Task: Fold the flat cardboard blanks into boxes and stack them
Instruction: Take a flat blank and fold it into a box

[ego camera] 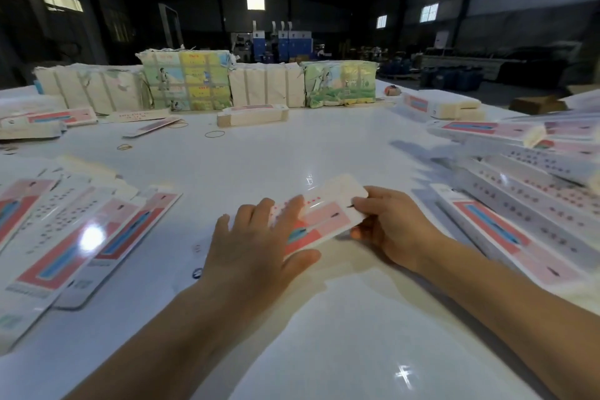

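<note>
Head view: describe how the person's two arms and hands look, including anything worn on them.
Both forearms are bare up to the frame's bottom edge; no sleeves show. The left hand and right hand wear no gloves, and no rings, watch or bracelets are visible. The picture is slightly blurred.

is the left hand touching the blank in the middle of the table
Touching. The head view shows the left hand lying with straight fingers on top of the blank, covering its near end; the right hand pinches the other end.

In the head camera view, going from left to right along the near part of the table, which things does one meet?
Fanned flat pink-and-white cardboard blanks → left hand, pressing flat on the pink-and-white cardboard blank being folded → right hand, pinching its right end → pile of long white folded boxes.
</note>
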`<state>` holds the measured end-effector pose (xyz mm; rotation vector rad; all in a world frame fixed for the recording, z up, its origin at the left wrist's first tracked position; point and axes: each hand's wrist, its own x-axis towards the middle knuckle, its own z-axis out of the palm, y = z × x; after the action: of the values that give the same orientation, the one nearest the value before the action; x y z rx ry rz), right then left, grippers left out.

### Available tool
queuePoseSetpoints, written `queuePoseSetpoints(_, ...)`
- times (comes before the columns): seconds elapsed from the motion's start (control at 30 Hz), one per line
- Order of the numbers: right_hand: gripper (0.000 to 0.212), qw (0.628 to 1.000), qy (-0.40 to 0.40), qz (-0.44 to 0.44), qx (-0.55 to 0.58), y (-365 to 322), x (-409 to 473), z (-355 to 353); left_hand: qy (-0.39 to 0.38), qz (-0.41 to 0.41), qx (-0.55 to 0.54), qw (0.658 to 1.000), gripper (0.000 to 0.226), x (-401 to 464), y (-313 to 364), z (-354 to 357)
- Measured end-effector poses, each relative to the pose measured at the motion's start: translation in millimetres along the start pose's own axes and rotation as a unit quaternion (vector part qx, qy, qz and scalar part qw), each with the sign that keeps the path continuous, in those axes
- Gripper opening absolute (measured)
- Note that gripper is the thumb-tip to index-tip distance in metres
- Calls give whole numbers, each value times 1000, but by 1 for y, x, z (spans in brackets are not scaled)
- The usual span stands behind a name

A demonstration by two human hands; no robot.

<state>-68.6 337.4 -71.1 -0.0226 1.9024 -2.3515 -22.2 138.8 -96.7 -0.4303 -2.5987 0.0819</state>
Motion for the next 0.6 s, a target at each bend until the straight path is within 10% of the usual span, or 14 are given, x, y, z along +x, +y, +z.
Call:
queuePoseSetpoints(0.13,26,983,34,-114,-140,5,-6,1,11,-66,0,998,103,5,7,-4)
queuePoseSetpoints(0.33,33,778,56,-299,-550,13,-11,-1,-13,-93,51,994,102,9,13,-10)
queuePoseSetpoints(0.6,25,989,-54,-102,-91,7,-12,8,-18,-95,57,994,102,9,16,-17)
